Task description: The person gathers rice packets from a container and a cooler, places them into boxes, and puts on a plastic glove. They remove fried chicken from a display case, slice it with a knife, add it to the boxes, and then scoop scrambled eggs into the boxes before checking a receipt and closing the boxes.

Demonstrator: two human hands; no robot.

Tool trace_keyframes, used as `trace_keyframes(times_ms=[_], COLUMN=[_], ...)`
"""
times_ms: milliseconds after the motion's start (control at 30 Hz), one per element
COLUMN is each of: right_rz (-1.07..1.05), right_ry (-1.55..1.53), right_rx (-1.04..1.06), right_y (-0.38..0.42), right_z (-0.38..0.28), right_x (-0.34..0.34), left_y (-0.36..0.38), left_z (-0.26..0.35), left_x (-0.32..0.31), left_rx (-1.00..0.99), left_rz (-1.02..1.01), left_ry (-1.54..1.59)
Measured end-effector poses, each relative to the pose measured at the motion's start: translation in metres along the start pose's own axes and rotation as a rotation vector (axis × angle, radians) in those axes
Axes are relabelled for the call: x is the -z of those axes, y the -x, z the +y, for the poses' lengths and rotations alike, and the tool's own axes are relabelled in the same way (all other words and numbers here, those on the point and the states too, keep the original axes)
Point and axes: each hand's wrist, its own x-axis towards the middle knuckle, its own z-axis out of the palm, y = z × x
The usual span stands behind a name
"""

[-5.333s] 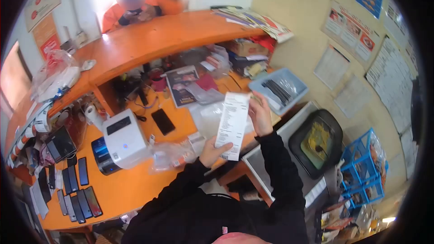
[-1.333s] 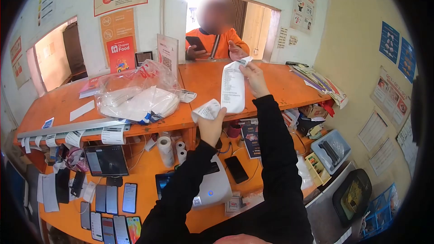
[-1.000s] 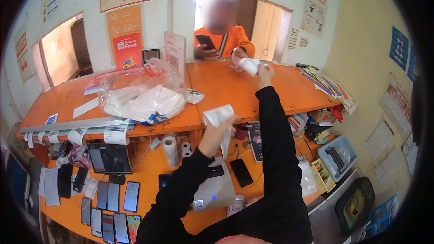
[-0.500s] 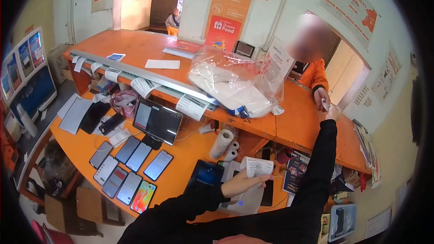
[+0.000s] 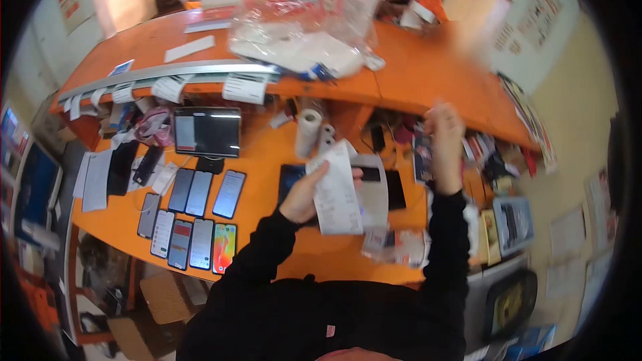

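A long printed paper receipt (image 5: 338, 194) is pinched in my left hand (image 5: 302, 197), its sheet hanging over a pale machine (image 5: 374, 208) on the desk. My right hand (image 5: 446, 137) is raised near the front edge of the orange counter (image 5: 421, 73), its fingers curled together and slightly blurred. Whatever it holds, if anything, I cannot make out. Beneath it, a dark printed leaflet (image 5: 422, 154) stands in the shelf space. Across the counter, a person in an orange sleeve (image 5: 433, 5) has white paper (image 5: 420, 13) at their hands.
Several phones (image 5: 199, 192) lie in rows on the desk's left side, below a tablet (image 5: 207, 132). Paper rolls (image 5: 308, 132) stand mid-desk. A clear plastic bag (image 5: 294, 37) rests on the counter. A plastic-wrapped bundle (image 5: 398, 246) lies nearer me; a blue-grey tray (image 5: 513, 224) sits right.
My right hand has drawn back from the other person's hand toward me. My left hand has raised the receipt, now showing its full length. The view has tilted downward.
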Motion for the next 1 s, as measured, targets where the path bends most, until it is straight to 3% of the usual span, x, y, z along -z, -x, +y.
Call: trace_keyframes(times_ms=[33,100,133,200,267,400,467,567,600,700,800,900,1000], right_rz=[-0.108,-0.190,-0.219,-0.226,-0.161,0.073,0.209,0.231,0.261,0.179,0.289,0.528,0.512], right_ry=[-0.020,-0.070,0.048,-0.101,-0.299,-0.310,-0.283,-0.378,-0.348,-0.118,0.228,0.424,0.624], right_rx=[0.134,-0.042,-0.085,-0.328,-0.561,-0.677,-0.694,-0.783,-0.757,-0.972,-1.067,-1.044,-1.072], right_y=[0.042,0.123,0.158,0.213,0.253,0.329,0.375,0.440,0.461,0.538,0.628,0.711,0.776], right_z=[0.009,0.037,0.042,0.037,0.031,0.013,0.011,-0.013,-0.021,-0.032,-0.015,-0.025,-0.053], right_x=[-0.005,-0.023,-0.030,-0.047,-0.048,-0.038,-0.027,-0.002,0.004,0.034,0.055,0.075,0.104], left_y=[0.003,0.009,0.009,0.012,0.010,0.008,0.012,0.034,0.041,0.065,0.088,0.124,0.166], left_z=[0.000,-0.006,-0.012,-0.020,-0.034,-0.077,-0.113,-0.160,-0.175,-0.223,-0.265,-0.322,-0.399], left_x=[-0.003,-0.006,-0.002,-0.003,0.003,-0.003,-0.014,-0.049,-0.058,-0.086,-0.112,-0.145,-0.159], left_rx=[0.008,0.054,0.084,0.149,0.227,0.472,0.558,0.671,0.686,0.829,0.888,0.947,1.067], left_rz=[0.009,-0.019,-0.040,-0.107,-0.148,-0.287,-0.254,-0.348,-0.382,-0.453,-0.525,-0.619,-0.669], left_ry=[-0.003,-0.023,-0.008,-0.008,-0.032,0.036,0.059,0.038,0.027,0.043,0.000,-0.066,-0.097])
